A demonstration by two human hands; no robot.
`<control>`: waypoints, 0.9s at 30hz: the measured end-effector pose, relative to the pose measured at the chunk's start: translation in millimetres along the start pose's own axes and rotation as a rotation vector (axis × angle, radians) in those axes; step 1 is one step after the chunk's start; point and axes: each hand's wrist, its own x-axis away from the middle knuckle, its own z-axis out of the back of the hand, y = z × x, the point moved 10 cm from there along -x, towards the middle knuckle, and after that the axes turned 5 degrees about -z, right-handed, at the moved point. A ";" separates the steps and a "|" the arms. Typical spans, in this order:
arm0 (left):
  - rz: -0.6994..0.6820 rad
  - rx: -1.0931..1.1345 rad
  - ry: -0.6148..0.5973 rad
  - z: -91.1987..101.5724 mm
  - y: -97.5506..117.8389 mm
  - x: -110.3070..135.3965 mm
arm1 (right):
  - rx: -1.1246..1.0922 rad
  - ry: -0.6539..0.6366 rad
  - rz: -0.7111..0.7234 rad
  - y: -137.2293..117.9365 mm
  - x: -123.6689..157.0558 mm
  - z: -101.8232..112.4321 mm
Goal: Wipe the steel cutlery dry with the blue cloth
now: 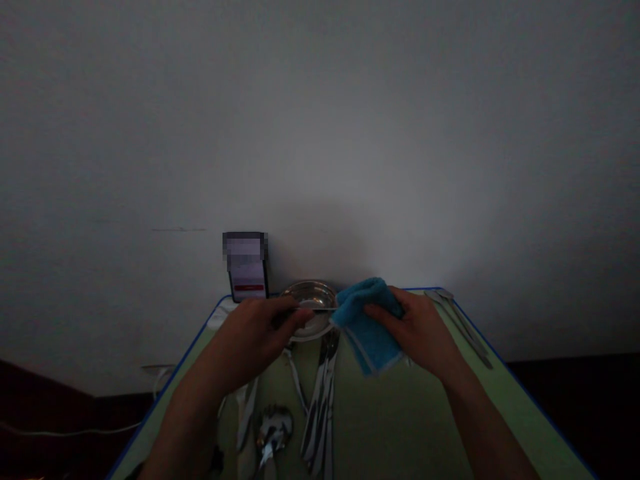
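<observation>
Between finger and thumb, my left hand [267,330] pinches one end of a thin metal piece of cutlery [324,309], held level above the table. Its other end goes into a folded blue cloth [373,327], so I cannot make out which kind it is. My right hand [417,327] is closed on that cloth, thumb on the near side. Just behind and below the cutlery stands a shiny metal bowl [309,291]. Several knives [320,407] lie together on the table below my hands.
A green table [385,427] with blue edges stands against a grey wall [320,133]. A phone [249,270] leans upright at the back left. Nearer me lie a serving spoon with a toothed rim [275,427] and other cutlery [296,380]. More cutlery [463,327] lies along the right edge.
</observation>
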 end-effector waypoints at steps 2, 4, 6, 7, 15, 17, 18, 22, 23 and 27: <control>-0.029 0.053 -0.047 -6.0 3.3 0.3 | -0.110 0.019 -0.051 5.3 -0.3 1.4; -0.076 0.102 -0.093 -13.3 14.6 1.4 | -0.320 0.124 -0.150 18.2 0.1 6.6; -0.126 0.129 -0.123 -21.0 31.1 2.0 | -0.560 0.286 -0.222 32.8 3.0 11.4; -0.131 0.115 -0.127 -24.5 38.1 1.7 | -0.667 0.356 -0.239 38.6 4.5 11.6; -0.024 -0.076 -0.214 -59.2 52.0 -5.2 | -1.316 0.263 -0.483 58.9 -3.2 -49.1; -0.013 -0.121 -0.214 -62.3 49.8 -4.8 | -1.389 0.172 -0.588 61.6 -2.6 -68.7; -0.022 -0.128 -0.221 -63.6 49.7 -3.9 | -1.401 0.141 -0.624 62.5 -1.9 -75.5; -0.074 -0.037 -0.250 -61.8 48.4 2.6 | -1.430 0.106 -0.643 60.1 0.0 -84.1; -0.080 0.000 -0.245 -58.5 46.5 4.2 | -1.436 0.101 -0.621 57.3 -0.2 -84.0; -0.030 0.064 -0.231 -42.3 29.0 11.4 | -1.396 0.083 -0.538 47.3 -0.5 -83.2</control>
